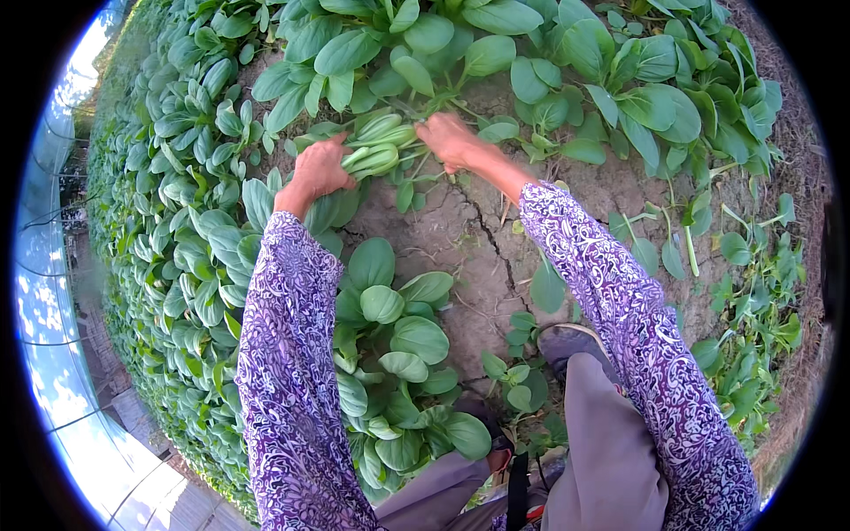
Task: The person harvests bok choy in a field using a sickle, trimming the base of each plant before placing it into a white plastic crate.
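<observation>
Two pale-stemmed bok choy heads (373, 159) lie side by side above the soil, their cut-looking bases turned to the right. My left hand (320, 169) grips them from the left, around the stems and leaves. My right hand (448, 139) is at their right, its fingers curled close by the base of the upper head and beside thin stems of a low plant. Whether anything is inside those curled fingers is hidden. Beyond both hands stand large leafy bok choy plants (425, 33).
Dense rows of bok choy (192, 265) fill the left side. Another leafy clump (405, 332) grows near my legs. Cracked soil (478, 245) runs through the middle, with loose leaves (672, 257) at right. My shoe (574, 345) rests beside small plants. A net-like wall (46, 318) stands far left.
</observation>
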The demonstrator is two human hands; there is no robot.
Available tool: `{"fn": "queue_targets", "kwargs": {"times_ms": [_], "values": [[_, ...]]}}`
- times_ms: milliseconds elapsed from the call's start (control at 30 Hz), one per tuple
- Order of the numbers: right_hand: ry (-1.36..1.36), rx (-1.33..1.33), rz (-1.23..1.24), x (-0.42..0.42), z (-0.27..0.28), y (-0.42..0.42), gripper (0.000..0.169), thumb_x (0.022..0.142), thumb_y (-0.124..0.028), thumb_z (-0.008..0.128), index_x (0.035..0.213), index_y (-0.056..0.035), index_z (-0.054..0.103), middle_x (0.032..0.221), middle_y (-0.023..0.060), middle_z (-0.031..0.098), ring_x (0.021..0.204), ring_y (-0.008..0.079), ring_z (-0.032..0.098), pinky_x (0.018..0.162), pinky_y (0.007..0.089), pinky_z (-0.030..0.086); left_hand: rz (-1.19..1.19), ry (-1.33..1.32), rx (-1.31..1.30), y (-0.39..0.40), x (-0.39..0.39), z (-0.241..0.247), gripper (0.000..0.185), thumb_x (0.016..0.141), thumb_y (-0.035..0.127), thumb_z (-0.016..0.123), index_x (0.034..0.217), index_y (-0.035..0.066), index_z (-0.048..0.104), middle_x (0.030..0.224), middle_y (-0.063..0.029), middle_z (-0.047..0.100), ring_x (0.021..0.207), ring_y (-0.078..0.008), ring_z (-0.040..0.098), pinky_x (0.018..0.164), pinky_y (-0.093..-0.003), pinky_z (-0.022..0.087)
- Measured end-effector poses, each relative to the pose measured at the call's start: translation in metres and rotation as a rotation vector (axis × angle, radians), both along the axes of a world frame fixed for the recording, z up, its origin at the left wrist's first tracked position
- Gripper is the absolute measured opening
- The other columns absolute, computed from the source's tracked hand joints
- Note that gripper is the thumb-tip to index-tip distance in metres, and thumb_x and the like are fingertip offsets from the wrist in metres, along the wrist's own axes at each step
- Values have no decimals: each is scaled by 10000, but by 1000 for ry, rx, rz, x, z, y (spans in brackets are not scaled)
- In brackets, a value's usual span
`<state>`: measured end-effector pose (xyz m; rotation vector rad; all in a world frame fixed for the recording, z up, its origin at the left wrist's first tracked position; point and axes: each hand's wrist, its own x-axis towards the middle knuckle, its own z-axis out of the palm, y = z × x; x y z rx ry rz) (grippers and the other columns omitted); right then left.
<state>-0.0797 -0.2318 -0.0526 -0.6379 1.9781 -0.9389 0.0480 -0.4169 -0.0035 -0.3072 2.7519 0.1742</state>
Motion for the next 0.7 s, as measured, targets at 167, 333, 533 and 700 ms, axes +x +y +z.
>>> {"fn": "queue_targets", "kwargs": {"times_ms": [167,333,533,700], "values": [[370,-52,37,2,-26,2,431,922,-301,396,712,53,526,698,216,602,630,385,606,647,440,508,108,60,19,0,6,-15,526,505,220,743,1005,92,644,1034,-108,620,905,-310,605,781,-390,483],[370,-112,51,18,-23,27,375,917,-290,417,787,33,556,660,246,563,669,422,576,628,473,461,110,34,-59,17,21,5,372,550,178,694,913,102,658,987,-99,627,832,-319,609,721,-406,485],[268,-227,-117,55,21,144,370,904,-273,477,738,58,486,560,214,490,492,328,499,499,408,405,-65,417,-120,66,59,97,339,585,86,671,922,114,667,1125,-66,588,749,-289,598,665,-377,487],[37,-179,-201,93,57,198,365,908,-303,497,715,5,460,499,56,410,405,140,423,416,325,353,-121,403,-265,124,129,218,363,585,130,722,937,72,659,1162,-70,575,654,-232,585,593,-313,487]]}}
